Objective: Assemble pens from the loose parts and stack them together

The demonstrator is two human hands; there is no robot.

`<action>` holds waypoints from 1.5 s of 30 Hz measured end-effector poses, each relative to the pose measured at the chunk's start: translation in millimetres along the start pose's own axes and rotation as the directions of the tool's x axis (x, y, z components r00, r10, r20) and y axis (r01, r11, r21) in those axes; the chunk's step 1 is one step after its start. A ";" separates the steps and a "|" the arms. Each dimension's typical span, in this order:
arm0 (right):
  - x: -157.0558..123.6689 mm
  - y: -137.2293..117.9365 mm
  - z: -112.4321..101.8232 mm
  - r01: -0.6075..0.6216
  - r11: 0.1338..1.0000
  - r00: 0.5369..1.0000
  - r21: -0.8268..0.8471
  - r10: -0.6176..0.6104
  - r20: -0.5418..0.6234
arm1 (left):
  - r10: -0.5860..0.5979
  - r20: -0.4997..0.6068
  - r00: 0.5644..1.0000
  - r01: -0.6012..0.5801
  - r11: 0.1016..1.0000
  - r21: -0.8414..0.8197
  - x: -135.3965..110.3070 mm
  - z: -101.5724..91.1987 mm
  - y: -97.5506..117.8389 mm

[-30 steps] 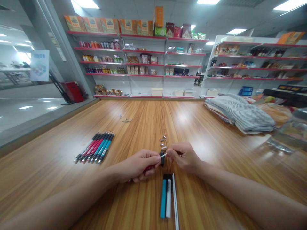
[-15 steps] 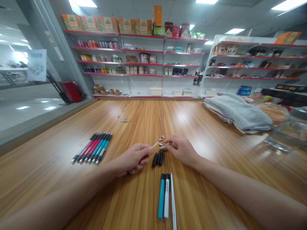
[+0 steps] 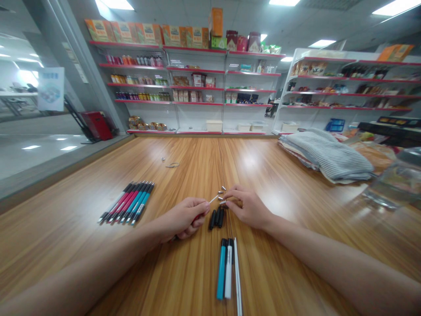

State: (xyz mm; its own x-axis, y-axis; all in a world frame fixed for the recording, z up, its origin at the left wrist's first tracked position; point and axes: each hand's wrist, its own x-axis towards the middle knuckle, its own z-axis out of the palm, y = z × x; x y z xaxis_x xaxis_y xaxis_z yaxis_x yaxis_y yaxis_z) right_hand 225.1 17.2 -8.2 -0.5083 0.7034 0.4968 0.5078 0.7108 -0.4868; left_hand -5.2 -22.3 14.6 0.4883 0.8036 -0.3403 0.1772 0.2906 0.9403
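My left hand is closed round a red pen barrel with a thin white refill sticking out toward the upper right. My right hand pinches at a small silver tip on the wooden table; other silver tips lie just beyond. Black grip sleeves lie between my hands. Nearer me lie a teal barrel, a white barrel and white refills.
A row of several assembled pens, red and teal, lies at the left. A small ring and wire sit farther back. Folded striped cloths and a clear bag are at the right. Store shelves stand behind.
A second ago both hands met over the refill close to me. My right hand then moved away to the silver tips, and the black sleeves came into view; little changed in the last half second.
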 end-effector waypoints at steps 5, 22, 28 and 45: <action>-0.8 -1.5 -2.0 0.034 0.999 0.999 0.015 -0.034 0.003 | -0.003 0.004 1.000 0.003 1.000 0.019 0.4 0.5 -1.7; -2.3 -0.8 -1.9 -0.007 0.999 0.997 -0.051 0.011 0.082 | -0.006 0.021 1.000 0.005 0.999 0.034 -1.0 1.5 1.6; -1.9 -4.1 -2.7 0.024 0.995 0.996 -0.098 -0.015 0.090 | 0.005 0.025 1.000 -0.006 0.999 0.047 -1.1 1.8 2.4; -4.6 2.8 -0.7 -0.060 0.981 0.996 -0.185 0.070 0.046 | -0.009 0.021 1.000 0.008 0.998 0.064 -2.6 3.7 5.3</action>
State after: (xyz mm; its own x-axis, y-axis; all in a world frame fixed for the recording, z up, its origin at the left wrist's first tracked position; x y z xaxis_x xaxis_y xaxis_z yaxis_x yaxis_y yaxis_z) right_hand 229.3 16.0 -11.3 -0.5031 0.7509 0.4277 0.6575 0.6538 -0.3744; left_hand -2.3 -24.8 20.4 0.5044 0.7899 -0.3488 0.2349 0.2632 0.9357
